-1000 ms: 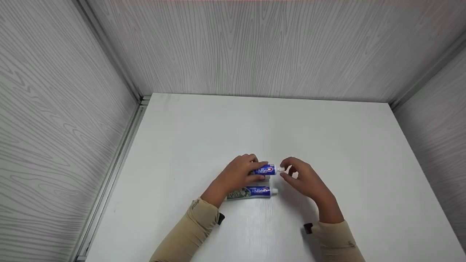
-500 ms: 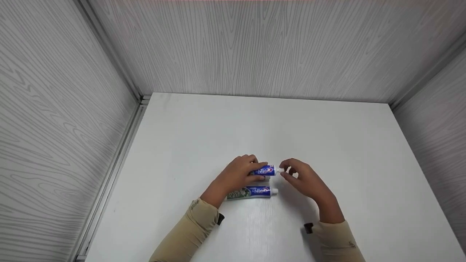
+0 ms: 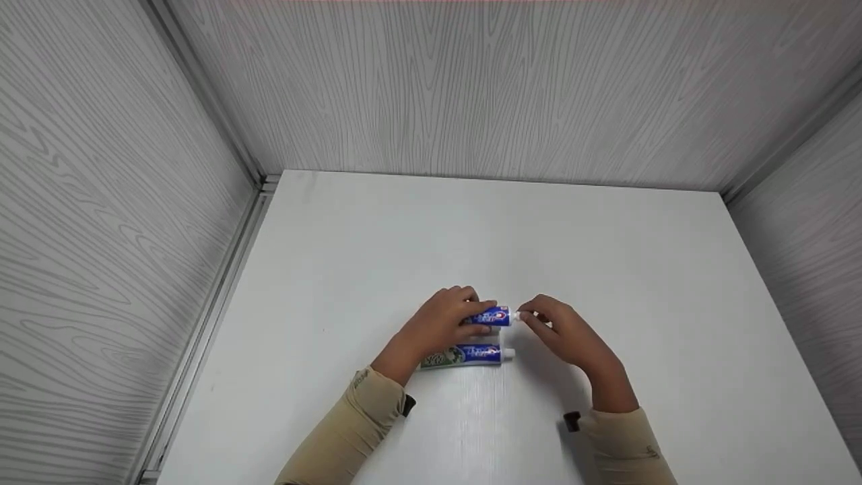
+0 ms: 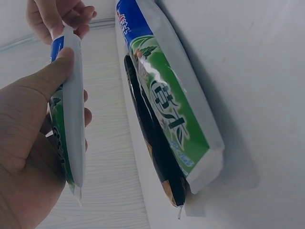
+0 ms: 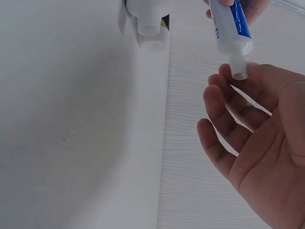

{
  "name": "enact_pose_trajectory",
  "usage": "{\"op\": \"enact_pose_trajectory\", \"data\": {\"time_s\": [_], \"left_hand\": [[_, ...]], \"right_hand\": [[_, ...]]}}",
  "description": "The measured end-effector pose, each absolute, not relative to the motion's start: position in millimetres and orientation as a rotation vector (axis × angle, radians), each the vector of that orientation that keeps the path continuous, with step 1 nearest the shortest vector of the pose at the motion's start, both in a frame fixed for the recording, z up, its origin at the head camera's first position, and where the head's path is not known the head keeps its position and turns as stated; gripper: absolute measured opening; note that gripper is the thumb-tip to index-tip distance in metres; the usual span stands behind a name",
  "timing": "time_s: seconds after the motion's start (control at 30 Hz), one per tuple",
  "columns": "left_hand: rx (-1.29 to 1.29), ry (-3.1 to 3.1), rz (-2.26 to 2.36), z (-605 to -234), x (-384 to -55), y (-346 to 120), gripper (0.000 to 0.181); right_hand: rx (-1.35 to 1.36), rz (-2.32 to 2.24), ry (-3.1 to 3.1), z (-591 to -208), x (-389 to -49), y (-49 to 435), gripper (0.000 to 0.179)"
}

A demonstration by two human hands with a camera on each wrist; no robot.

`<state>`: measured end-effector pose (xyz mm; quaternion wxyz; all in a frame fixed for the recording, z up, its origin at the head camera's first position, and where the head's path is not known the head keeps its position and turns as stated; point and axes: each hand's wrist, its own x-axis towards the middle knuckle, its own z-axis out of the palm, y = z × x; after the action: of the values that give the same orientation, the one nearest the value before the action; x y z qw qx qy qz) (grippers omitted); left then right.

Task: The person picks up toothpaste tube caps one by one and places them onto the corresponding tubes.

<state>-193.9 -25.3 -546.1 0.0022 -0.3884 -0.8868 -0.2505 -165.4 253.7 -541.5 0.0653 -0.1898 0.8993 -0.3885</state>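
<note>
My left hand (image 3: pixel 436 325) grips a blue, green and white toothpaste tube (image 3: pixel 497 316) above the table, its thumb (image 4: pixel 66 62) lying along the side. The tube's capped end points right. My right hand (image 3: pixel 571 337) pinches the small white cap (image 5: pixel 238 69) between thumb and index finger, while its other fingers spread loosely below. Nearer the person, a second, larger toothpaste tube (image 3: pixel 481 354) with similar colours lies on the table, partly covered by the left wrist. In the left wrist view, a dark slim package (image 4: pixel 152 133) with orange patches lies alongside that larger tube.
The white table (image 3: pixel 377 229) carries these things. Grey wood-grain panels (image 3: pixel 431 87) rise behind it and on both sides. A metal frame rail (image 3: pixel 202 337) runs along the left edge.
The right hand's fingertips have drawn together onto the cap, where they were parted around it before. The left hand and its tube stay almost in place; the larger tube has not moved.
</note>
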Motion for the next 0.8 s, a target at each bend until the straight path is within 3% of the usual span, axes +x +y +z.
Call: {"op": "enact_pose_trajectory", "data": {"time_s": [0.53, 0.8], "left_hand": [[-1.219, -2.757, -0.804, -548.6, -192.8, -24.5, 0.050], [-1.211, -2.764, -0.804, -547.8, -191.3, -25.3, 0.049]], "right_hand": [[-0.566, -1.276, 2.754, -542.3, -162.7, 249.6, 0.017], [-0.604, -1.294, 2.745, -542.4, -159.6, 250.1, 0.024]]}}
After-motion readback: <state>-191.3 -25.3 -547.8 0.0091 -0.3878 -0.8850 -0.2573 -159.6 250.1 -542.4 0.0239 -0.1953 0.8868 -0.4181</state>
